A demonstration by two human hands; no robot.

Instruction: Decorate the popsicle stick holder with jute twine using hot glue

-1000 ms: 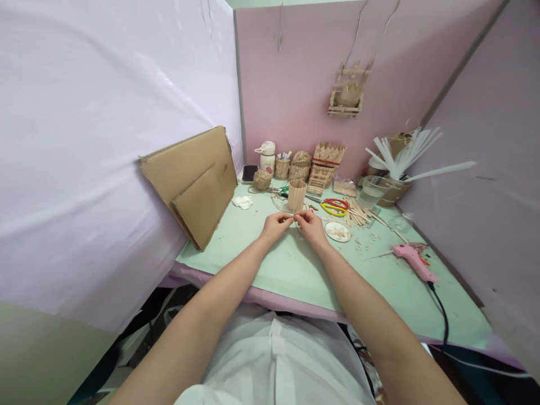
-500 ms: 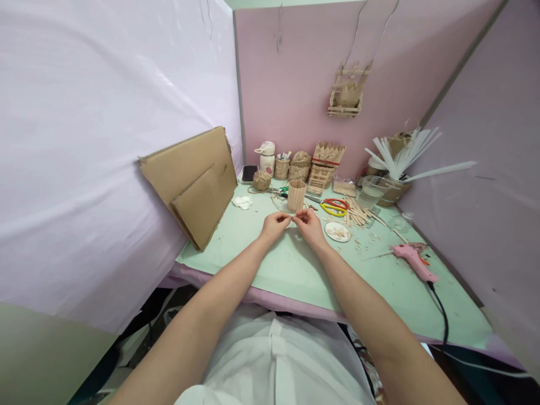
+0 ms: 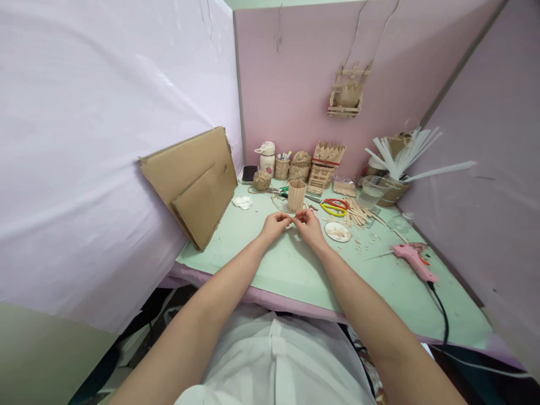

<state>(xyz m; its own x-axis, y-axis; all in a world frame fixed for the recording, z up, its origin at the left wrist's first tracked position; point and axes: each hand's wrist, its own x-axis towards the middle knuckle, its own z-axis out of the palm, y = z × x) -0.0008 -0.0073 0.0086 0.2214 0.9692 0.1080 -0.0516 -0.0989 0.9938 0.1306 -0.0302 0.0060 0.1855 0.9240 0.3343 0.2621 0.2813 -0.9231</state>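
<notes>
The left hand (image 3: 275,225) and the right hand (image 3: 309,226) meet fingertip to fingertip, both pinching one small thin stick (image 3: 292,222) between them. Just behind the hands stands a little stick cup (image 3: 296,195). A small plate (image 3: 337,231) lies right of the right hand.

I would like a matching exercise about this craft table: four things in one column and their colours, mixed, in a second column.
Things:
1. glue gun
2. scissors
3. table cover
4. stick cup

Colours:
A. pale green
B. light wood
C. pink
D. red and yellow handles

Pairs: 1-C, 2-D, 3-A, 4-B
</notes>
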